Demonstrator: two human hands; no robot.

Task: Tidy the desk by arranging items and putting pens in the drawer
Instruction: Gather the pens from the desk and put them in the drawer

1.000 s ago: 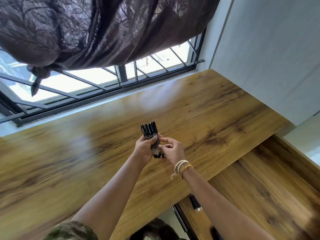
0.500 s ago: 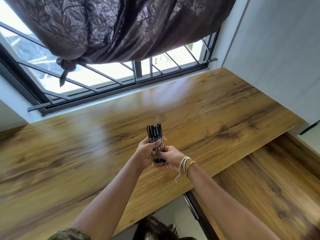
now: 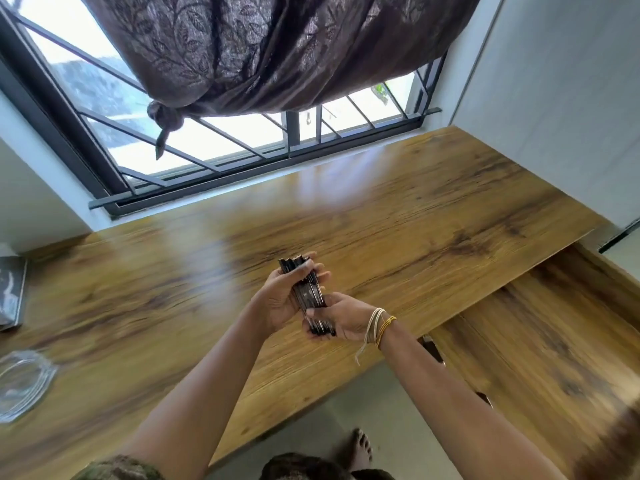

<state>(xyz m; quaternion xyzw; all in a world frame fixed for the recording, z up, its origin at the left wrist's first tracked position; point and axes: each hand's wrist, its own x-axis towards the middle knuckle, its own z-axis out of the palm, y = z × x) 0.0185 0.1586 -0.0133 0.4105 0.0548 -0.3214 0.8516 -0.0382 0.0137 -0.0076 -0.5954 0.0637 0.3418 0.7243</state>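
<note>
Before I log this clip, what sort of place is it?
Probably a room in a home, at a desk by a window. A long wooden desk runs under a barred window with a knotted brown curtain. Both hands, left hand and right hand, hold a bundle of pens.

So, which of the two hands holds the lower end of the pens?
The right hand, with threads on its wrist, cups the lower end of the pens. The left hand grips higher up.
</note>
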